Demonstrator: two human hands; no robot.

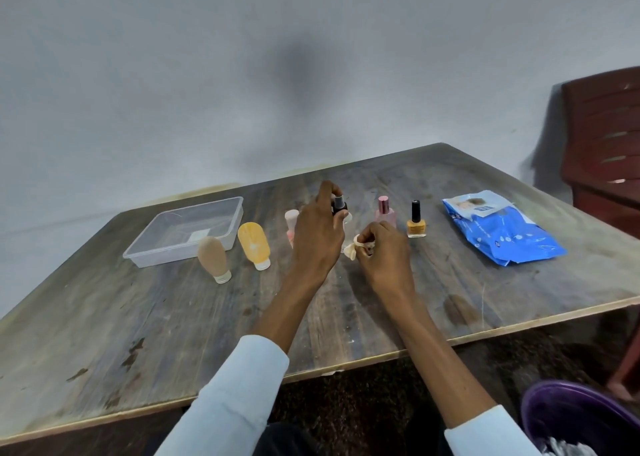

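My left hand (317,230) grips a small clear spray bottle (338,206) with a black nozzle, the forefinger lying over the top of the nozzle. My right hand (382,248) sits just to the right of it and pinches a crumpled whitish wipe (350,249) close to the bottle's base. Most of the bottle's body is hidden behind my left hand. Both hands hover over the middle of the wooden table (173,334).
A clear plastic tray (183,234) stands at the left. In a row stand a brown squeeze bottle (213,260), a yellow one (254,244), a pink bottle (291,222), a pink perfume bottle (385,211) and an orange nail polish (416,223). A blue wipes pack (502,232) lies right; a dark red chair (606,144) beyond.
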